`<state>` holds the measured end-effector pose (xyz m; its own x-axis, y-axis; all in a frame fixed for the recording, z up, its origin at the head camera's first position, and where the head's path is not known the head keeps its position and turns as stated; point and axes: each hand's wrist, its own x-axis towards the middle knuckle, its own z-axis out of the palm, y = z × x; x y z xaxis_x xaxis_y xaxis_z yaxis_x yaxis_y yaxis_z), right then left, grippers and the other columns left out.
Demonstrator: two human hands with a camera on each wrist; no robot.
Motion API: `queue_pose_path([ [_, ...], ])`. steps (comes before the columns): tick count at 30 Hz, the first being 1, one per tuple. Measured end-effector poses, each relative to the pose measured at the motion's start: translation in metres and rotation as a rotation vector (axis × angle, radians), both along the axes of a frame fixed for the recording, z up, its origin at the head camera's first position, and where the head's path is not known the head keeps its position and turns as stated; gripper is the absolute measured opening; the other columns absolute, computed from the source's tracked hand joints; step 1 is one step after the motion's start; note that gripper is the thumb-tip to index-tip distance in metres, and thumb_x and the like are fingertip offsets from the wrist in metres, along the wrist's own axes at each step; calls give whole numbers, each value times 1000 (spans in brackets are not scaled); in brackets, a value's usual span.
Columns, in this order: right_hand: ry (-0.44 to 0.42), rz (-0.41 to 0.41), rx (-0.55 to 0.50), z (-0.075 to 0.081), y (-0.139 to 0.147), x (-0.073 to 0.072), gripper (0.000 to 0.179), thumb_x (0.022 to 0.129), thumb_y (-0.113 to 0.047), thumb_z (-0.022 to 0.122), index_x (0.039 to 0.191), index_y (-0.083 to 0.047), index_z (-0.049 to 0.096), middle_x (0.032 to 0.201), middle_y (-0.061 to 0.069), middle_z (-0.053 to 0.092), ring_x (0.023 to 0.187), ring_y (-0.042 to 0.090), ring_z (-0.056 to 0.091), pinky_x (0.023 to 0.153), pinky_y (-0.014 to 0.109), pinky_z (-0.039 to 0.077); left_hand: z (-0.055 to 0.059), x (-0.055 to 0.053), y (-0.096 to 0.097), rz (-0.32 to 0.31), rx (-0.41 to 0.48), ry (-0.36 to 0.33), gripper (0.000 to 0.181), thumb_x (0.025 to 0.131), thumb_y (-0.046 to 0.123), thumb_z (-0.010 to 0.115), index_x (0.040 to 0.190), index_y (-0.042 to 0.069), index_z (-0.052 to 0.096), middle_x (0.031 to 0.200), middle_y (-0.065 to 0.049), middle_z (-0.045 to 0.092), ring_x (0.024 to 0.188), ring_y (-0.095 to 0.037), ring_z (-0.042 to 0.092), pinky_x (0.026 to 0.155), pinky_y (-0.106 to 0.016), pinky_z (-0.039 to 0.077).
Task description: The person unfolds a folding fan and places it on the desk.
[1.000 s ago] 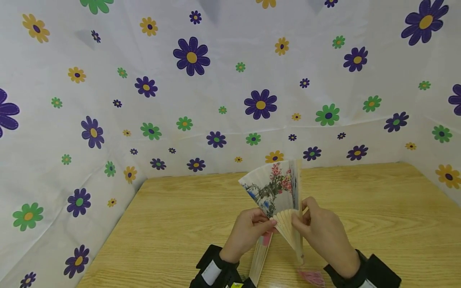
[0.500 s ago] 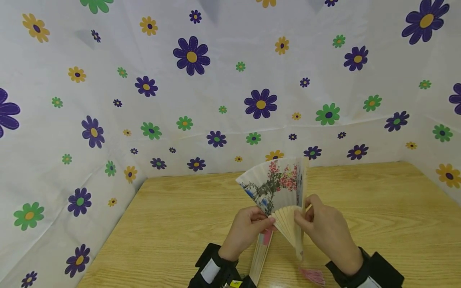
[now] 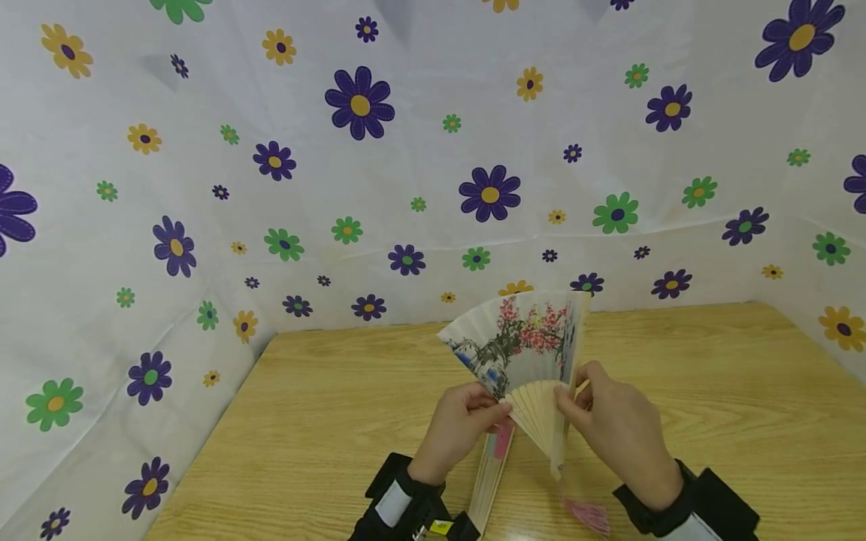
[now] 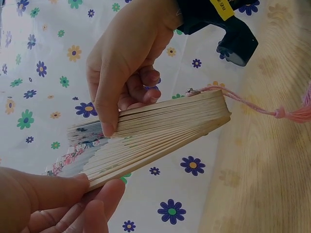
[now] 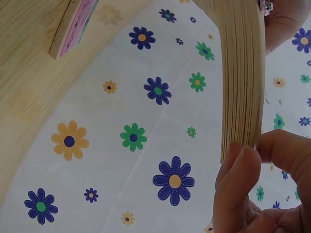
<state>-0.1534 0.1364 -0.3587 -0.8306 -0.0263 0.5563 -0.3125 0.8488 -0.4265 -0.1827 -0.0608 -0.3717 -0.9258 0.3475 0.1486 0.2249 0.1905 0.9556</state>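
A folding fan (image 3: 528, 346), partly spread, is held up over the table in the head view. Its white leaf bears red blossoms, dark branches and blue patches above pale wooden ribs. My left hand (image 3: 461, 422) pinches the outer rib on the left side between thumb and fingers. On the other side, my right hand (image 3: 616, 424) pinches the stacked ribs that are still folded together. In the left wrist view the ribs (image 4: 165, 131) fan out from the pivot end, where a pink tassel (image 4: 294, 112) hangs by its cord. The right wrist view shows the stacked ribs (image 5: 242, 77) edge-on.
A second, folded fan (image 3: 489, 481) with a pink and grey band lies on the wooden table (image 3: 325, 421) below my left hand. White cloth (image 3: 419, 165) printed with flowers stands behind and at both sides. Black straps with devices (image 3: 406, 500) sit on the wrists.
The fan has spread wider, showing more of the red blossoms. My right hand has moved slightly right and up with its side; my left hand has shifted slightly left and up.
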Motion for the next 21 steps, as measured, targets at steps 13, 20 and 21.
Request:
queue_pose_path([
  [13,11,-25,-17,1,4,-2,21,80,-13,75,82,1,60,53,6,62,38,9,40,31,25,28,1,-2,-4,19,15,0,15,93,-1,60,92,-16,64,87,-39,69,84,-49,65,72,-50,60],
  [20,-41,-30,-37,3,5,-3,22,83,-15,75,83,3,62,54,8,64,39,12,43,32,27,32,1,-3,-5,31,6,1,16,93,0,61,91,-15,65,86,-37,70,83,-47,66,69,-40,61],
  [21,-39,-28,-39,3,5,-3,22,83,-15,75,83,3,63,54,8,64,39,11,44,32,27,32,1,-3,-5,32,5,5,16,93,0,62,91,-15,65,86,-37,70,83,-46,67,69,-39,61],
])
